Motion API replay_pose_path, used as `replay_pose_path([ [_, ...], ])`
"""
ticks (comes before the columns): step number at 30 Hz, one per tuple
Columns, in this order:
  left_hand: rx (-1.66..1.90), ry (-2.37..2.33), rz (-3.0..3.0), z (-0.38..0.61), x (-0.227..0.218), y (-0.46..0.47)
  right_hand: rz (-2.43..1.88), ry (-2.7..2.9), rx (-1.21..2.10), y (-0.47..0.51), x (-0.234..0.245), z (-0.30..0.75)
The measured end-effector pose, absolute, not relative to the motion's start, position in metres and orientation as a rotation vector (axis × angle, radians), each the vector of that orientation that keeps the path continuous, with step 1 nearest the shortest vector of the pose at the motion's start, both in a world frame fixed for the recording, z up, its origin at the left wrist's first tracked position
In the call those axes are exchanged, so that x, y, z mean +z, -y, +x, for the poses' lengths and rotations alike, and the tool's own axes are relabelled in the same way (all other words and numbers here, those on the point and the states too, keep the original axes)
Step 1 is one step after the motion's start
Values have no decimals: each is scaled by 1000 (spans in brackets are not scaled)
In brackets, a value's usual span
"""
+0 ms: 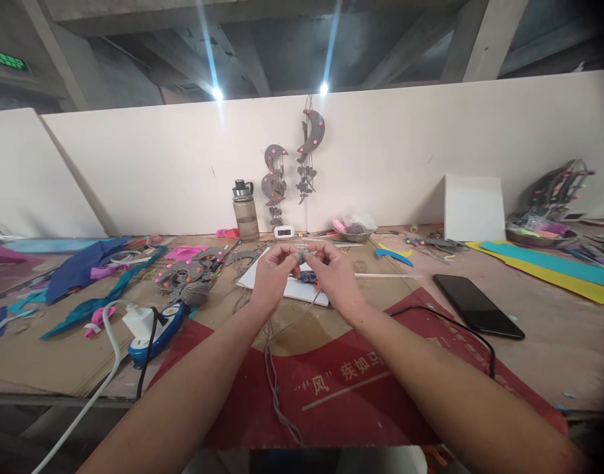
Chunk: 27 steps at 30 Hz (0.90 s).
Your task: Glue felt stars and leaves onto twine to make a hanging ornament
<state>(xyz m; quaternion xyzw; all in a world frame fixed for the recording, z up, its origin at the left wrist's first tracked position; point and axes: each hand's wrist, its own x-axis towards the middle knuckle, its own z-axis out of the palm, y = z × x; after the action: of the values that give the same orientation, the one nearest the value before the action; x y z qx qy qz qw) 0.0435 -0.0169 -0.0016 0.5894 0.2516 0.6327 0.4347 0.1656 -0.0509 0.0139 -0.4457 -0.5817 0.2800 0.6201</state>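
Observation:
Just above the cardboard, my left hand and my right hand meet with thumbs and fingers pinched. Between the fingertips is a small teal-grey piece, too small to name and partly hidden. A white board lies beneath the hands. On it, a dark blue item with orange bits shows between the wrists. Strands of grey cord run from below the hands over the red printed sheet; whether they join the pinched piece I cannot tell.
At left are a blue power strip, teal and blue felt strips and grey pieces with pink dots. Behind stand a bottle and small clock. A black phone lies right, near a black cable.

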Motion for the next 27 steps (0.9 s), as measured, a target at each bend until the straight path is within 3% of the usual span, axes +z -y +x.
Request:
replay_pose_path([
  [17, 1319, -586, 1298, 40, 5, 17, -1042, 1271, 826, 44, 11, 169],
  [27, 1382, -746, 1478, 40, 5, 21, -1106, 1396, 631, 48, 10, 169],
])
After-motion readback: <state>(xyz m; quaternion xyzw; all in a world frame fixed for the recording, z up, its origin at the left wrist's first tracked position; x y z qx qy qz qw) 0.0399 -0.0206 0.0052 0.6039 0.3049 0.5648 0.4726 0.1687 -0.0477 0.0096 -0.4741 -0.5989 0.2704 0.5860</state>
